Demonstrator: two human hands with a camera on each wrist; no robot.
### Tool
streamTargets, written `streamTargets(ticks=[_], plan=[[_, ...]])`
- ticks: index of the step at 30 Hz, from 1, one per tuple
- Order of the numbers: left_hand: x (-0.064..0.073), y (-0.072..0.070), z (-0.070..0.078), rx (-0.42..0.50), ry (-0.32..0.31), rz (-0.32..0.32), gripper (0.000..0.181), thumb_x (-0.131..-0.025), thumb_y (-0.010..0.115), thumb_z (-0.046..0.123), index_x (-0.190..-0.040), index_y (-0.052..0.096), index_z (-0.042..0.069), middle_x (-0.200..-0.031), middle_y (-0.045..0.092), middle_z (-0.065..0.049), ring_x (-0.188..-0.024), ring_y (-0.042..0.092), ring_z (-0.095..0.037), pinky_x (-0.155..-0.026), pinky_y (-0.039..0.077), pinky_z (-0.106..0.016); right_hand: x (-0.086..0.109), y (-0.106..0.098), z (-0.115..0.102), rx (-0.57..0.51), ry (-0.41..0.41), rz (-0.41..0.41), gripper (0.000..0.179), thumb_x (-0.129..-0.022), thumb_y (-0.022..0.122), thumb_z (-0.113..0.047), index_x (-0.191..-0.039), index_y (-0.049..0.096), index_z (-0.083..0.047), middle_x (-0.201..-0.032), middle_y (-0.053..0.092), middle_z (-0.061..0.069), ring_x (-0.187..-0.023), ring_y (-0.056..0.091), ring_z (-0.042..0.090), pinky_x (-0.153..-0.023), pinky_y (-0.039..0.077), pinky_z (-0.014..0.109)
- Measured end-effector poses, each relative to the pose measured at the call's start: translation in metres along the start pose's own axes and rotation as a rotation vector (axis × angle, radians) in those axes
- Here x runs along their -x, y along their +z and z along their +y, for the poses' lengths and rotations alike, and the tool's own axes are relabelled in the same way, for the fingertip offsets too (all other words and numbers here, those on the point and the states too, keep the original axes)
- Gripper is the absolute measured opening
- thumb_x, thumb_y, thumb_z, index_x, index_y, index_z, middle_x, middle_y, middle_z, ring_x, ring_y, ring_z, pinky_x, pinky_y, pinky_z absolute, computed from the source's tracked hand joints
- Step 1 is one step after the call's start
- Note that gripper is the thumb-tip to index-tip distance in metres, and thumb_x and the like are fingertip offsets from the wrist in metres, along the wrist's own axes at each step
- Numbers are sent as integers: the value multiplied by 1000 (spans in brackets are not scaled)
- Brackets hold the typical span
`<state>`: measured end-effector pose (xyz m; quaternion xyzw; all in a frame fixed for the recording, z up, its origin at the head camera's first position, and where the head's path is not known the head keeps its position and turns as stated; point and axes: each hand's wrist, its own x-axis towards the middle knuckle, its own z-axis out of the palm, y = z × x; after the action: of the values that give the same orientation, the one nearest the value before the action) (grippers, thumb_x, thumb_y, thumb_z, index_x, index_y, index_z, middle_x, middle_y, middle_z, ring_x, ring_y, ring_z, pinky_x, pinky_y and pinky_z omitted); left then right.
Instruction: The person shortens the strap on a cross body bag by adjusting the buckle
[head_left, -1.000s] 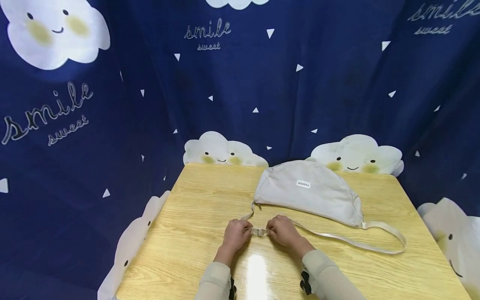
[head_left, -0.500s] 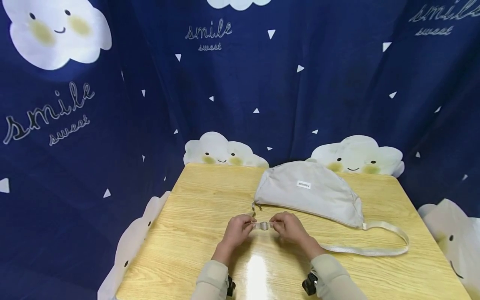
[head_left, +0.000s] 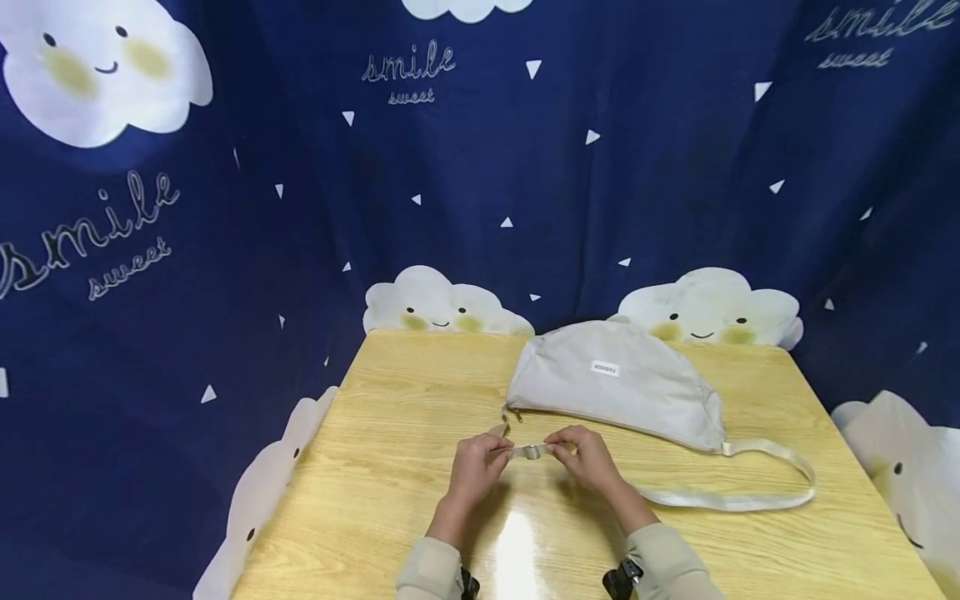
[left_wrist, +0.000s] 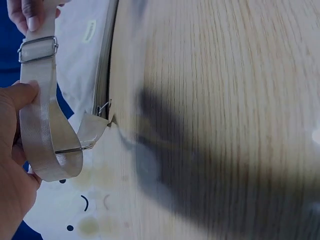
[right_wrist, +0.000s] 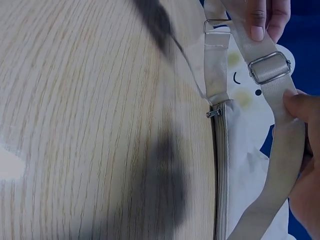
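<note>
A cream half-moon bag (head_left: 615, 379) lies on the table with a small label on its side. Between the two hands its strap (right_wrist: 287, 160) is stretched, with a metal slider buckle (head_left: 532, 452) in the middle. My left hand (head_left: 476, 467) pinches the strap just left of the buckle; in the left wrist view the strap loops below that thumb through a metal ring (left_wrist: 75, 149). On the buckle's other side my right hand (head_left: 588, 458) pinches the strap between thumb and fingers. The zipper pull (right_wrist: 214, 113) hangs at the bag's corner.
The wooden table (head_left: 375, 467) carries the bag towards its back edge. A loop of strap (head_left: 750, 502) lies on the right of the tabletop. A dark blue curtain (head_left: 465, 167) with clouds and triangles hangs behind and at the sides.
Both hands have lifted slightly away from me and spread a little apart, with the buckle still between them. The strap at the right has shifted somewhat; the bag stays in place.
</note>
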<state>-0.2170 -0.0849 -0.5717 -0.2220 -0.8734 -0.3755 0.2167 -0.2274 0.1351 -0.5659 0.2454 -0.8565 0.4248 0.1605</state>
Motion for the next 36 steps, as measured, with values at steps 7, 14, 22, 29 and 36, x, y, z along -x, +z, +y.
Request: streamTargets(ticks=[7,14,22,29,36], plan=[[4,2,3,-45,33,51,14,-73,79,12,-85,72,12,-82,69,6,-77,63,-11,-78,43,-44,1,-4,-8,2,27,-21,4,-82,71,-12,-85,71,-8,-84,67,-2,-76,59,16,-60,47,28],[12,6,11,-24,21,63,42,-62,85,18,-100,69,13,-99,67,2,-96,58,-20,-87,34,-50,4,-6,-17,-28,68,-41,4,-86,66,-12,-84,70,-12,-84,66,-5,-76,59,14,-62,47,29],[16,15,14,40,51,32,52,-59,88,21,-107,67,15,-99,66,3,-95,56,-17,-85,37,-47,5,-4,-23,-47,91,-46,4,-84,69,-11,-86,70,-8,-85,67,-2,-79,60,18,-62,49,28],[15,16,14,48,73,107,42,-58,88,22,-95,70,15,-92,65,5,-88,56,-14,-81,39,-43,4,-3,-21,-44,99,-55,7,-84,69,-16,-87,70,-10,-87,67,-2,-81,62,17,-68,51,36],[16,15,12,93,55,52,41,-59,87,16,-95,70,12,-93,68,3,-88,61,-15,-80,42,-42,10,-14,-15,-20,183,-104,6,-84,70,-16,-87,70,-11,-89,67,-4,-86,61,21,-74,50,43]])
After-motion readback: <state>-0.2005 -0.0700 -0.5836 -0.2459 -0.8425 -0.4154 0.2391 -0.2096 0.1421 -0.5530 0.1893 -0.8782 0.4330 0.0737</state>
